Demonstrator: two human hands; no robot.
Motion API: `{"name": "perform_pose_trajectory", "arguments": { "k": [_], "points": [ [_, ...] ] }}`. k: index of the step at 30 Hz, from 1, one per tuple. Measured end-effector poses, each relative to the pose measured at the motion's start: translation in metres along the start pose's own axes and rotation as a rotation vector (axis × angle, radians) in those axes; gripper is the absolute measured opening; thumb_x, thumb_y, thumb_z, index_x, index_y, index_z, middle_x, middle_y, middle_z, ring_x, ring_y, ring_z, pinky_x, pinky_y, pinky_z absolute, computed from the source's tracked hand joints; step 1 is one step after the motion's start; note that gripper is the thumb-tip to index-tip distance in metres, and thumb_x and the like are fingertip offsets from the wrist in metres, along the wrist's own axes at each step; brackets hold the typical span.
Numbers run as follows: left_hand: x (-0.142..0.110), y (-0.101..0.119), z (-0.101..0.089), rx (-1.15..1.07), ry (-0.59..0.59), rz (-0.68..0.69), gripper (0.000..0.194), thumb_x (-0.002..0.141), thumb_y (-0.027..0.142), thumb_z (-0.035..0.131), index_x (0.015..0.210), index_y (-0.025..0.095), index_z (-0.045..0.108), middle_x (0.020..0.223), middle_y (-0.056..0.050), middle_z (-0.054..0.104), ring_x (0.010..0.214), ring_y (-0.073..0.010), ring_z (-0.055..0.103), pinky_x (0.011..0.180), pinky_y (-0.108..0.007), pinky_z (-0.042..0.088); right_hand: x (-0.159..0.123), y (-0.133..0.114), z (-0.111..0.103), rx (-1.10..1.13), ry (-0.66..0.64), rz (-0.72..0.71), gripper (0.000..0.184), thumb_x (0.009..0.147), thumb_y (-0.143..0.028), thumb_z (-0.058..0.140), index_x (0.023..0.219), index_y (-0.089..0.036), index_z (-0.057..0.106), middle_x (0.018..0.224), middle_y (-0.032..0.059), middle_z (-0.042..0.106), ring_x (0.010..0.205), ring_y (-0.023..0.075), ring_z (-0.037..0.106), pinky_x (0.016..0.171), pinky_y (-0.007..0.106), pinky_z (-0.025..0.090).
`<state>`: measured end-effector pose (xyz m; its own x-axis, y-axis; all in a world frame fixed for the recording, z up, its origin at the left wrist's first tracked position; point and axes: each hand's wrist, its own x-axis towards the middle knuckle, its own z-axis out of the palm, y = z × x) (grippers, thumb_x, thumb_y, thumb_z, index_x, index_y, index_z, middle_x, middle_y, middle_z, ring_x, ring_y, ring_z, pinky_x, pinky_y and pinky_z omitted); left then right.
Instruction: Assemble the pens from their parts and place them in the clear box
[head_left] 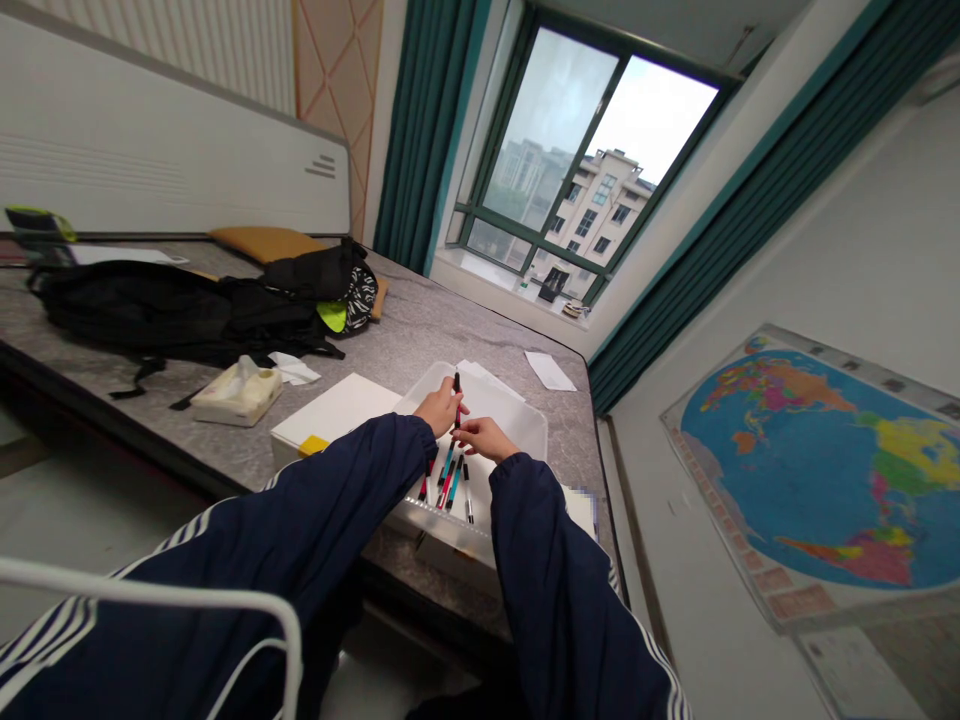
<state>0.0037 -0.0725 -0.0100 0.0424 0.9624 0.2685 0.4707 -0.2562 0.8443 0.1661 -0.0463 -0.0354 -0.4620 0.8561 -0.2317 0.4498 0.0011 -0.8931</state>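
Note:
A dark pen (457, 383) with a red part stands nearly upright in the fingers of my left hand (439, 408). My right hand (487, 438) is closed, its thumb and fingertips pinched at the lower part of the same pen. Both hands are over a translucent white plastic bin (534, 425). Several pens (454, 482), black, red, blue and white, lie inside the bin below my fingers. The pen's lower end is partly hidden by my fingers.
A white box (337, 405) with a yellow patch stands left of the bin, near a tissue pack (237, 390). Farther back lies a black backpack (172, 310). Paper (550, 371) lies at the back right. A white curved tube (187, 597) crosses the lower left.

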Motion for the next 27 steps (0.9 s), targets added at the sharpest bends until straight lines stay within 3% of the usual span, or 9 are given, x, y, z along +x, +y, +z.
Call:
{"name": "perform_pose_trajectory", "arguments": {
  "k": [3,5,8,11,16,20,27],
  "points": [
    [0.0,-0.001,0.001,0.004,-0.003,0.009,0.011,0.095,0.025,0.038,0.105,0.022,0.041,0.085,-0.004,0.076,0.079,-0.018,0.07,0.078,-0.029,0.05,0.001,0.003,-0.001,-0.068,0.074,-0.039,0.03,0.062,-0.032,0.085,0.061,-0.015,0.061,0.056,-0.0008,0.059,0.05,0.0088,0.054,0.043,0.018,0.047],
    [0.0,-0.001,0.001,-0.006,-0.008,0.007,0.011,0.095,0.025,0.038,0.106,0.022,0.041,0.084,-0.003,0.076,0.077,-0.0179,0.07,0.077,-0.029,0.05,0.002,0.004,-0.002,-0.085,0.108,-0.062,0.029,0.059,-0.029,0.087,0.065,-0.015,0.062,0.057,-0.0018,0.059,0.049,0.0084,0.054,0.042,0.018,0.046],
    [0.0,0.0,0.0,-0.018,-0.005,0.001,0.012,0.095,0.025,0.038,0.106,0.022,0.041,0.084,-0.004,0.075,0.076,-0.0178,0.07,0.076,-0.029,0.05,0.003,0.005,-0.002,-0.038,0.055,-0.052,0.023,0.065,-0.028,0.082,0.077,-0.016,0.067,0.07,0.0008,0.066,0.056,0.0103,0.06,0.044,0.018,0.048],
    [0.0,0.0,0.0,-0.021,-0.005,-0.005,0.011,0.095,0.025,0.038,0.105,0.022,0.041,0.085,-0.004,0.075,0.077,-0.0178,0.07,0.077,-0.029,0.05,0.004,0.006,-0.003,-0.045,0.032,-0.052,0.021,0.07,-0.03,0.079,0.07,-0.015,0.065,0.065,0.0007,0.064,0.055,0.0096,0.059,0.046,0.018,0.048],
    [0.001,-0.001,0.0,-0.014,-0.005,0.004,0.011,0.095,0.026,0.037,0.105,0.022,0.041,0.084,-0.004,0.075,0.077,-0.0183,0.07,0.076,-0.029,0.05,0.007,0.012,-0.004,-0.139,0.121,-0.114,0.031,0.06,-0.032,0.086,0.067,-0.016,0.06,0.058,-0.0028,0.059,0.047,0.0077,0.052,0.041,0.018,0.043],
    [0.002,-0.001,0.0,-0.003,-0.004,-0.001,0.01,0.095,0.025,0.037,0.105,0.022,0.04,0.086,-0.004,0.076,0.077,-0.0178,0.069,0.076,-0.029,0.05,0.009,0.014,-0.005,-0.188,0.128,-0.104,0.019,0.071,-0.028,0.077,0.073,-0.015,0.064,0.061,-0.0012,0.06,0.052,0.0093,0.055,0.046,0.019,0.044],
    [0.0,0.0,-0.001,0.009,-0.017,-0.008,0.009,0.095,0.025,0.038,0.104,0.023,0.041,0.086,-0.003,0.076,0.078,-0.0166,0.069,0.076,-0.027,0.049,0.009,0.016,-0.01,-0.354,0.287,-0.084,0.014,0.072,-0.027,0.074,0.078,-0.016,0.071,0.07,0.002,0.067,0.063,0.0134,0.061,0.06,0.024,0.048]
  ]
}}
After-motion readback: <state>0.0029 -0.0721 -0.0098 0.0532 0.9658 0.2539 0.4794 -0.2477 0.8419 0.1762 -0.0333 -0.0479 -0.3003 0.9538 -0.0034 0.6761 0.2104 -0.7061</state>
